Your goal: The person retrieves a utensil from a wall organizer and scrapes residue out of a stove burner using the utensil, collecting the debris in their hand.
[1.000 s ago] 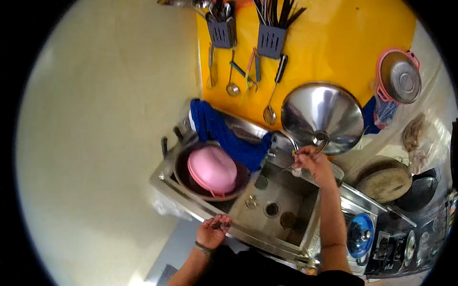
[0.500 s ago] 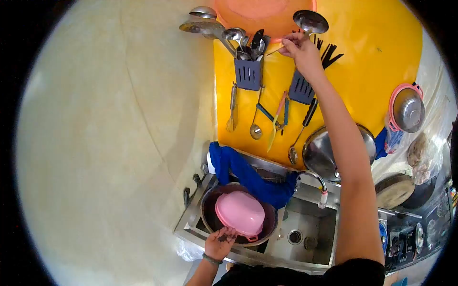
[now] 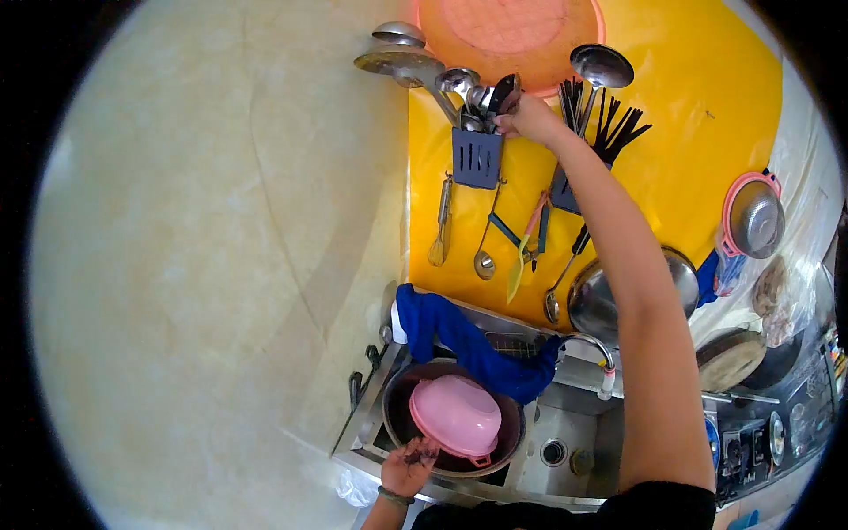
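My right hand [image 3: 523, 121] is raised to the left grey utensil holder [image 3: 477, 159] on the yellow wall panel [image 3: 680, 168]. Its fingers are closed at the holder's upper right edge, by a black utensil; what they grip is hidden. Spoons and ladles [image 3: 458, 81] stick out of this holder. My left hand [image 3: 410, 465] is low, palm up with curled fingers, beside the pink basin [image 3: 457, 415]; something small and dark, too unclear to name, lies in it. That basin rests in a large dark pot [image 3: 397, 389] at the sink.
A blue cloth [image 3: 468, 353] drapes behind the pot. The curved faucet [image 3: 608, 375] stands over the sink basin [image 3: 556, 424]. A ladle [image 3: 602, 66] rises above the right holder. A large metal lid [image 3: 601, 300] leans behind my right arm. The stove [image 3: 746, 455] is at the right.
My right hand rose from the faucet area to the holders, then moved left to the left one. The view has tilted upward. My left hand now appears beside the pink basin.
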Tool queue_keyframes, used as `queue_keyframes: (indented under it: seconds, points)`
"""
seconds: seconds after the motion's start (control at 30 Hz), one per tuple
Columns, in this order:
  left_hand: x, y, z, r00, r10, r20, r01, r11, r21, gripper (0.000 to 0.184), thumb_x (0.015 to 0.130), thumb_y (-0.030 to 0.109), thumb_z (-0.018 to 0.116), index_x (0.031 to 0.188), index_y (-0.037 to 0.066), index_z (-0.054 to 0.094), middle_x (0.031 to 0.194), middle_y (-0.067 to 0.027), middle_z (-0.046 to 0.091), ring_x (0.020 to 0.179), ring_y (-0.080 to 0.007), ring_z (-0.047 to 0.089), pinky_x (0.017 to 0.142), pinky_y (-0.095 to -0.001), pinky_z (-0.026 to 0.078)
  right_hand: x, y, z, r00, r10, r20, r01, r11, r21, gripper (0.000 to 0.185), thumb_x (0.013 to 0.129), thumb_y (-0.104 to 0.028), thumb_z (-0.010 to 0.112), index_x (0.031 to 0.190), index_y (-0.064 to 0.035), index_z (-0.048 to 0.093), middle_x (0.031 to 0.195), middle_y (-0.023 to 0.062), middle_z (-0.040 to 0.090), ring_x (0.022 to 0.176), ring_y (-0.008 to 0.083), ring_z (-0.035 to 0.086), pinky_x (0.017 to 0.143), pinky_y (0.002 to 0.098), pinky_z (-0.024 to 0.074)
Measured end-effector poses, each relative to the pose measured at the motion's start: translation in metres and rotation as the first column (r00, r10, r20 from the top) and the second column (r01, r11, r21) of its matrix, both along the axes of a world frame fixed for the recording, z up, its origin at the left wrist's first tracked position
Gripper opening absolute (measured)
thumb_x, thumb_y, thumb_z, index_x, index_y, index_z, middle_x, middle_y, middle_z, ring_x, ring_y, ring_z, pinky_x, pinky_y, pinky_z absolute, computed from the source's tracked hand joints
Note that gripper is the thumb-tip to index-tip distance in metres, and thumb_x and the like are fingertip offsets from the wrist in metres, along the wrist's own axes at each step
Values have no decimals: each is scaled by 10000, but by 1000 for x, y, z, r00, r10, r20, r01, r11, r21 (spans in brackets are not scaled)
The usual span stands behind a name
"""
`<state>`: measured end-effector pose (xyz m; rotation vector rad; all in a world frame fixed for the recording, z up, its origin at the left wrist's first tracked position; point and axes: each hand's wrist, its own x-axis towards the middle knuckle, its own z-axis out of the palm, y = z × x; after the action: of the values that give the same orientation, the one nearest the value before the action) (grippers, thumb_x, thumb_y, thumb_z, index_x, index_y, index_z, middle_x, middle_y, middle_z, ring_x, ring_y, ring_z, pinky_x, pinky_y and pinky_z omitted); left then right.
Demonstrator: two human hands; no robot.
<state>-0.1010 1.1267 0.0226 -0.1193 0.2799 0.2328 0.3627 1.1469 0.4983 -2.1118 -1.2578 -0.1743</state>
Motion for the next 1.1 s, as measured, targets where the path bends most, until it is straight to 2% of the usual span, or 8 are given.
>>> queue_keyframes:
  seconds: [0.1,0.3,0.57,0.67,0.77,0.87,0.97,1.1]
  points:
    - [1,3,5,994,27,-103,-29,999,-21,253,802,166,510,882,-46,621,1013,-183,633,1043,-327,572,1049,-462,354,-29,-7,5,963,-190,194,192,981,8,372,776,-214,711,1044,0,569,870,104,651,783,178,646,675,297,521]
    - [-8,3,8,989,49,-140,-50,999,-6,209,795,139,531,867,-43,604,967,-183,626,997,-321,581,1021,-460,384,-47,-25,-4,737,-222,638,25,953,303,335,807,-224,679,1009,27,586,849,144,671,678,232,672,603,311,521]
    - [-7,4,17,990,55,-133,-55,998,6,285,800,182,493,905,-67,582,1019,-188,611,979,-300,572,1047,-431,350,-27,-1,-6,990,-140,-28,141,989,54,293,852,-227,624,848,66,609,687,157,647,554,267,635,577,375,515]
    - [-6,8,-6,996,43,75,-43,999,0,275,801,177,490,891,-56,604,1032,-191,623,1022,-306,571,1048,-434,352,-21,-12,-18,875,-324,361,394,908,-140,358,845,-314,618,890,41,630,722,181,653,647,319,648,625,418,515]
    - [-10,9,-2,991,60,-123,-58,998,17,275,798,180,486,871,-44,629,1040,-201,629,1051,-314,569,1048,-439,357,-61,-26,-17,917,-271,293,316,941,-118,351,840,-346,600,918,-7,648,778,190,657,746,358,644,678,456,507]
    - [-12,8,3,982,39,-183,-42,999,-10,282,798,181,481,866,-37,647,1036,-198,635,1052,-320,571,1046,-447,363,-91,-12,-25,626,-237,743,109,970,218,279,842,-290,609,772,-20,625,675,181,635,625,296,648,547,407,505]
    - [-5,9,-9,979,8,203,-11,1000,16,295,804,190,481,884,-41,647,1032,-188,640,1064,-324,567,1048,-448,359,-94,12,-15,516,-238,823,294,951,90,202,814,-214,601,917,-41,594,695,172,644,682,333,654,556,441,511]
    - [-5,5,10,999,46,-2,-46,998,51,294,813,197,488,882,-40,647,1028,-176,645,1072,-321,564,1049,-441,354,-91,31,-9,387,-142,911,368,930,-11,192,798,-135,555,973,-57,570,692,156,647,666,325,659,537,428,518]
